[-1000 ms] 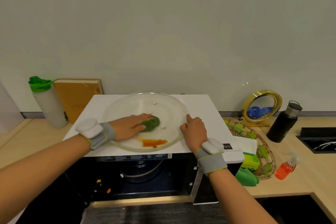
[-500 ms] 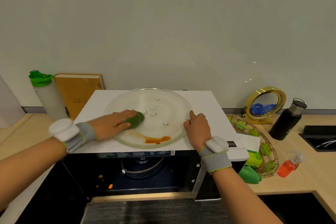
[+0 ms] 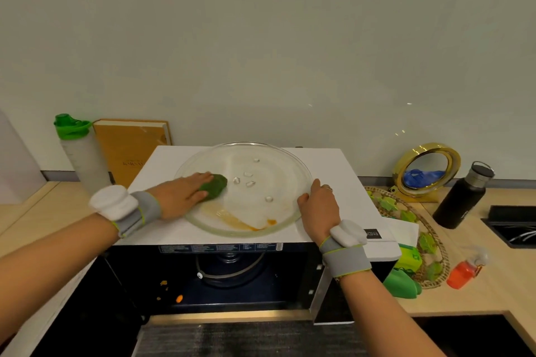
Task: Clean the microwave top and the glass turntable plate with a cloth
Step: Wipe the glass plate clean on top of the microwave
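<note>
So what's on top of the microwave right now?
The glass turntable plate sits on the microwave top, streaked with orange sauce. The left hand presses a green cloth onto it; the right hand steadies the rim. The surface beneath is partly covered.

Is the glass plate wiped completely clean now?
No, an orange smear remains on the glass plate near its front edge.
</note>
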`<state>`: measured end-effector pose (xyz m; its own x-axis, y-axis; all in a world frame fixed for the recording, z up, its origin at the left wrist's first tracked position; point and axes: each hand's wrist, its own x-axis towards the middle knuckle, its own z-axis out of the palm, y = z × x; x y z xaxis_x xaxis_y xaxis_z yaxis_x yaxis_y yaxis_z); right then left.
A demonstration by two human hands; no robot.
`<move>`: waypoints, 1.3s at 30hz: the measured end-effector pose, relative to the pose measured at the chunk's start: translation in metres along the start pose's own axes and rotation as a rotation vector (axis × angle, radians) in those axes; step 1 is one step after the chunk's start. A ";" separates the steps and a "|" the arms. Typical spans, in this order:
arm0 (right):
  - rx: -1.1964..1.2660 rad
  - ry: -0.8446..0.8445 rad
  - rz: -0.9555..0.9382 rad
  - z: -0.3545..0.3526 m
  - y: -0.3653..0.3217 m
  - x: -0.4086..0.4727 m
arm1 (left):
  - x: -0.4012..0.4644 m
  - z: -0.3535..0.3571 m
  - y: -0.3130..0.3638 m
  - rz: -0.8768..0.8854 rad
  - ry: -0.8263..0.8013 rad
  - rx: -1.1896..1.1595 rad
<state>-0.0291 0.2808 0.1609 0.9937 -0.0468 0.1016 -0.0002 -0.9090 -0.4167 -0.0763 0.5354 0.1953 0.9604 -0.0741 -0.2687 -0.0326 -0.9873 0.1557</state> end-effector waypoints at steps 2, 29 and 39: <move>-0.017 0.003 0.028 0.002 -0.001 0.001 | -0.001 0.000 0.013 -0.044 0.019 0.014; -0.132 0.018 0.076 0.005 -0.003 0.004 | 0.003 0.009 0.014 0.044 0.023 -0.022; -0.159 -0.003 0.055 0.004 0.000 0.005 | 0.005 0.015 0.038 0.244 -0.046 -0.071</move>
<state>-0.0234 0.2821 0.1576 0.9921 -0.0972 0.0794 -0.0721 -0.9593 -0.2729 -0.0766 0.4952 0.1851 0.9130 -0.3164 -0.2577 -0.2402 -0.9272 0.2875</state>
